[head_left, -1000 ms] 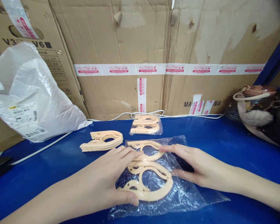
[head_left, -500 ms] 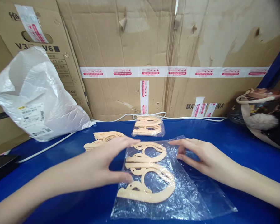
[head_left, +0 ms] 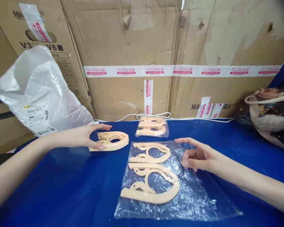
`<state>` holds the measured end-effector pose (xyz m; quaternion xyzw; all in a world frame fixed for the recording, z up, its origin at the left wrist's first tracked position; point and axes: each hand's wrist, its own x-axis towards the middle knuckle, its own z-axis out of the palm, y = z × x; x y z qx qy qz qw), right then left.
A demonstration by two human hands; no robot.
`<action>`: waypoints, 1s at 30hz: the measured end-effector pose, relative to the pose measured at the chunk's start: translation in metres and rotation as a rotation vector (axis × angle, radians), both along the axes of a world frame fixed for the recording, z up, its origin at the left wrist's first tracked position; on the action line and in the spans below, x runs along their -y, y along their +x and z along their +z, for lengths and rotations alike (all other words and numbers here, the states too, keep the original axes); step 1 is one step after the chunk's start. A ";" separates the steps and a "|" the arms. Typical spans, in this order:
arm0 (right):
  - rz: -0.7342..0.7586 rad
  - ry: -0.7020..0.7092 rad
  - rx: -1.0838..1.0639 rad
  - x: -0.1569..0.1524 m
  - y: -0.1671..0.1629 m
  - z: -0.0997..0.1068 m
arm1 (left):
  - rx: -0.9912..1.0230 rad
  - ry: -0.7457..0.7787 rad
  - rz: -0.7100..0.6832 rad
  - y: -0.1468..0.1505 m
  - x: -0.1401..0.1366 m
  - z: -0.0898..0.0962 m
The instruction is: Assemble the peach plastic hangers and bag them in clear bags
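My left hand [head_left: 86, 136] is at the left end of a small stack of beige folded plastic hangers [head_left: 118, 145]. Its fingers reach over the far side and the thumb lies along the near side, apart from each other. In front of me a clear plastic bag [head_left: 191, 195] lies flat, with beige folded hangers [head_left: 156, 198] inside it, one above another. Over the bag's right edge hovers my right hand [head_left: 201, 156], index finger stretched out and the other fingers loosely bent, holding nothing. Whether its fingertips touch the film I cannot tell.
A packed bag of hangers [head_left: 152, 126] lies at the back, by a white cable [head_left: 201, 119]. To the left stands a white parcel bag [head_left: 44, 91]; at the right is a dark handbag [head_left: 272, 116]. Cardboard [head_left: 127, 41] walls the back of the blue table [head_left: 85, 189].
My left hand has moved left and away from the bagged hangers to the loose stack. My right hand stays by the bag, its fingers a little more bent. The view has shifted slightly.
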<state>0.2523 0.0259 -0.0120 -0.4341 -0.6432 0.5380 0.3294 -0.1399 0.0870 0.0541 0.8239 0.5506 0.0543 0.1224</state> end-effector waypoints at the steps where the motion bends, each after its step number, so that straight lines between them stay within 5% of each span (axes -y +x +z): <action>1: -0.001 0.005 0.001 0.000 0.000 0.001 | 0.002 0.004 -0.004 0.000 0.001 0.000; 14: -0.076 0.080 0.058 0.000 0.002 0.010 | -0.013 0.091 -0.037 0.008 0.011 0.006; 18: -0.107 0.286 0.234 0.005 0.002 0.014 | 0.002 0.124 -0.023 0.018 0.018 0.015; 22: -0.174 0.513 0.384 0.015 0.000 0.022 | 0.074 0.238 -0.188 0.043 0.028 0.007; 25: -0.161 0.461 0.253 0.023 -0.006 0.027 | 0.146 0.379 -0.346 0.074 0.049 -0.008; 30: -0.007 0.178 -0.082 0.034 -0.017 0.030 | 0.184 0.538 -0.489 0.113 0.086 -0.028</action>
